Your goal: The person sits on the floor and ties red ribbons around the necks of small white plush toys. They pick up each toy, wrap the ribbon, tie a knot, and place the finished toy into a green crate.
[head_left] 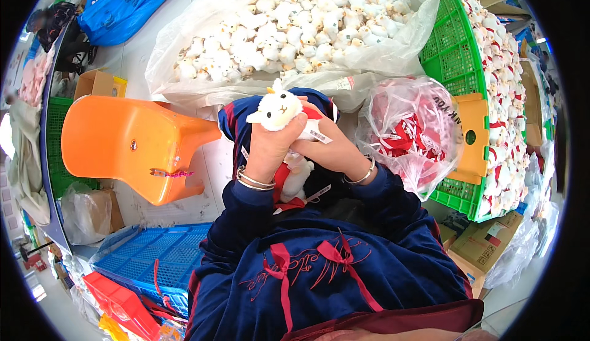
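Between my two hands I hold a small white plush toy point(278, 111), an alpaca or sheep with black eyes and a tan tuft on its head. My left hand point(270, 150) wraps round it below the head. My right hand point(326, 147) grips the body, where a bit of red cloth and a white tag show. In my lap lies another white plush toy point(299, 180) beside red cloth point(281, 180), with white tags about it. Parts of my fingers are hidden by the held toy.
A large clear plastic sack point(166, 70) full of white plush toys lies ahead. Right of me stand a clear bag of red cloth pieces point(409, 141) and a green crate point(452, 33) with dressed plush toys beyond. An orange chair point(117, 138) and a blue crate point(147, 255) are at left.
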A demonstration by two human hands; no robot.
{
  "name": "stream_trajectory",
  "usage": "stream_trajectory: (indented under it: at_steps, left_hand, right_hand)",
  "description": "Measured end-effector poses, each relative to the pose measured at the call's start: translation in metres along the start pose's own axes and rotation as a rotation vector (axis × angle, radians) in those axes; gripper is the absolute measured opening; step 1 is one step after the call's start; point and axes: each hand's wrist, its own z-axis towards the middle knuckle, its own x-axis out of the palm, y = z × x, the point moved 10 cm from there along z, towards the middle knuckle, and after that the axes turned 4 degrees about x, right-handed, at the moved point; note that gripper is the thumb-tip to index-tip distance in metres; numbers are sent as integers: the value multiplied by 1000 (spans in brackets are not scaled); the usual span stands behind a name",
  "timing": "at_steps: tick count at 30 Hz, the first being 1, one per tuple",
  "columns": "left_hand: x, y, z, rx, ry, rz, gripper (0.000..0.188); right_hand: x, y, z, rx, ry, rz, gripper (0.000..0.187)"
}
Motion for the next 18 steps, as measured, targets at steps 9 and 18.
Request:
stream_trajectory:
  at_steps: [9,18]
  left_hand:
    - [1,4,7,107,-98,-95,35]
    - [9,8,12,139,157,-9,51]
  right_hand:
    - [-4,26,-9,-295,-333,-489,45]
    - [-47,18,-10,-122,-188,-240,61]
